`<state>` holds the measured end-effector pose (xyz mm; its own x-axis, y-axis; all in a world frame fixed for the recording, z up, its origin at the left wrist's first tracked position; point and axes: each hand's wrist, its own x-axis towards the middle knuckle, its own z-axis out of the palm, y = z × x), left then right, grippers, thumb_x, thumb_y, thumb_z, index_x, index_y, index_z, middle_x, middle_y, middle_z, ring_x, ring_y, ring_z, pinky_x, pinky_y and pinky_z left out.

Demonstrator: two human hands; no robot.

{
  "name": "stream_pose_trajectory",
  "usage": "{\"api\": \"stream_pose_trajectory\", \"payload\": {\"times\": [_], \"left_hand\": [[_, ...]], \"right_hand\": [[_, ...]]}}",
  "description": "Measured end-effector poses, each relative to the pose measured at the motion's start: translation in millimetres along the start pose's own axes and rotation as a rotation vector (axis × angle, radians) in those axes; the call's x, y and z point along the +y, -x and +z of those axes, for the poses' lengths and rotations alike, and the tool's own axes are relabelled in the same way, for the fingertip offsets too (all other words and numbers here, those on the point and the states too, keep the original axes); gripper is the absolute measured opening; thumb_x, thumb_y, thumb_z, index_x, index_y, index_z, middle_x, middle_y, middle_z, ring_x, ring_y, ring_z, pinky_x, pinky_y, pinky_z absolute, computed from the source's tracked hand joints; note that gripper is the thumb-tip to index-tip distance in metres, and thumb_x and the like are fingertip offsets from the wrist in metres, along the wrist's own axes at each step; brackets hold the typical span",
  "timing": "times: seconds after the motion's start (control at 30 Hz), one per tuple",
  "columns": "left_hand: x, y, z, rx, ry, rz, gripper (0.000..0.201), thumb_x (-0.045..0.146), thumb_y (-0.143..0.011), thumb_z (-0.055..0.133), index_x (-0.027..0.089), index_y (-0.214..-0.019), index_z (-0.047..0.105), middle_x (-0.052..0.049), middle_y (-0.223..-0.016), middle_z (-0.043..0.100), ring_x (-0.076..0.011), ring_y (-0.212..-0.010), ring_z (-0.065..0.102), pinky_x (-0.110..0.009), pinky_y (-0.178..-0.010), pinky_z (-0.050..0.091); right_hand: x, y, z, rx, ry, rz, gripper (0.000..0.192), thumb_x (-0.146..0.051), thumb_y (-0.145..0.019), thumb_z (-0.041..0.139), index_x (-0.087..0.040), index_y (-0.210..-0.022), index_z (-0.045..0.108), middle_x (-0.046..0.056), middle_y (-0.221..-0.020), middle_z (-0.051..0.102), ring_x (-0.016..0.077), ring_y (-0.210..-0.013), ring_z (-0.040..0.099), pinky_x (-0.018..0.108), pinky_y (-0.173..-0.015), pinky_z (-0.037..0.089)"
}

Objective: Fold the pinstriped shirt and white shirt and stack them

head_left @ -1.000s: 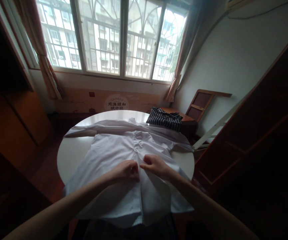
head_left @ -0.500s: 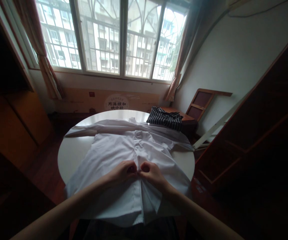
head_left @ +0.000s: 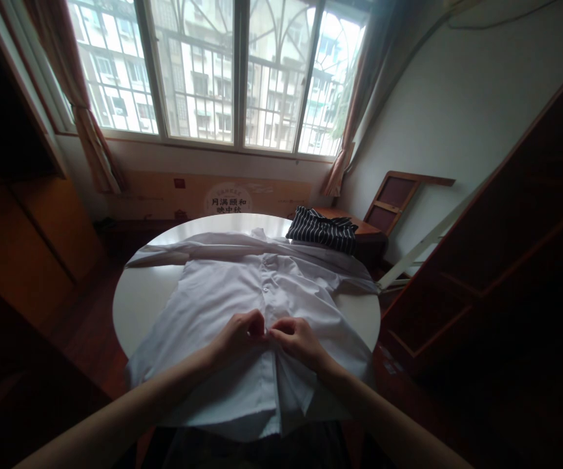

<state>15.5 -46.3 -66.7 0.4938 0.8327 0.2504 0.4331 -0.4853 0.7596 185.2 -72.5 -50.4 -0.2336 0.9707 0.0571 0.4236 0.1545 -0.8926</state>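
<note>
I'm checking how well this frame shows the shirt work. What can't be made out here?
Head view only:
- Button or buttonhole at the white shirt's placket: hidden by the pinched fingers of the left hand and right hand.
- Shirt hem: drops behind the round table's near edge.
- Striped dark cloth: too bunched to identify.

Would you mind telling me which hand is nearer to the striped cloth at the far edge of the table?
Right. The right hand pinches the shirt placket below and slightly left of the striped cloth; the left hand pinches beside it, farther left.
</note>
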Motion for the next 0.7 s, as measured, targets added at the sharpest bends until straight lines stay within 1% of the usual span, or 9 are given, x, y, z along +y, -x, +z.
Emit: {"api": "stream_pose_trajectory", "payload": {"times": [0.07,0.1,0.27,0.37,0.57,0.7], "left_hand": [[2.6,0.9,0.4,-0.001,0.004,0.024,0.007,0.02,-0.066,0.055,0.013,-0.065,0.052,0.002,-0.059,0.055,-0.0089,-0.055,0.046,-0.02,-0.052,0.036],[4.2,1.3,0.4,-0.001,0.002,0.033,0.007,0.02,-0.066,0.055,0.014,-0.064,0.052,0.002,-0.059,0.055,-0.0087,-0.055,0.046,-0.02,-0.052,0.036],[10.2,2.7,0.5,0.018,-0.013,0.029,0.013,0.025,-0.067,0.057,0.014,-0.063,0.051,0.003,-0.056,0.052,-0.0072,-0.051,0.043,-0.018,-0.048,0.033],[9.1,3.9,0.9,0.015,0.011,0.014,0.014,0.026,-0.067,0.058,0.014,-0.066,0.052,0.003,-0.057,0.053,-0.0071,-0.052,0.043,-0.018,-0.048,0.033],[2.5,3.9,2.0,0.026,0.088,-0.032,0.013,0.026,-0.066,0.059,0.014,-0.066,0.053,0.003,-0.058,0.054,-0.0077,-0.054,0.045,-0.018,-0.049,0.035],[1.2,3.4,1.7,0.035,0.106,-0.049,0.015,0.028,-0.065,0.06,0.014,-0.066,0.055,0.003,-0.059,0.055,-0.0086,-0.055,0.047,-0.019,-0.05,0.035]], "right_hand": [[0.3,-0.8,-0.1,-0.005,0.005,0.03,0.021,-0.026,-0.072,0.053,-0.012,-0.064,0.066,0.001,-0.049,0.057,0.0096,-0.045,0.048,0.02,-0.044,0.034],[0.7,-1.3,-0.2,-0.003,0.016,0.029,0.021,-0.025,-0.072,0.053,-0.012,-0.064,0.066,0.001,-0.049,0.058,0.0097,-0.046,0.048,0.02,-0.044,0.034],[1.4,-2.7,-0.5,0.051,0.093,-0.027,0.019,-0.023,-0.07,0.054,-0.012,-0.065,0.068,0.004,-0.062,0.066,0.0132,-0.057,0.055,0.021,-0.053,0.039],[0.4,-2.0,-0.6,0.073,0.125,-0.024,0.018,-0.021,-0.069,0.053,-0.013,-0.065,0.069,0.004,-0.063,0.066,0.0136,-0.058,0.056,0.021,-0.054,0.039],[-1.8,-0.3,-0.3,0.068,0.105,0.015,0.019,-0.019,-0.07,0.052,-0.011,-0.063,0.067,0.002,-0.054,0.062,0.011,-0.049,0.052,0.019,-0.047,0.036],[-2.3,0.3,-0.3,0.08,0.105,-0.03,0.019,-0.019,-0.069,0.052,-0.012,-0.063,0.068,0.003,-0.058,0.064,0.0115,-0.053,0.054,0.019,-0.051,0.037]]}}
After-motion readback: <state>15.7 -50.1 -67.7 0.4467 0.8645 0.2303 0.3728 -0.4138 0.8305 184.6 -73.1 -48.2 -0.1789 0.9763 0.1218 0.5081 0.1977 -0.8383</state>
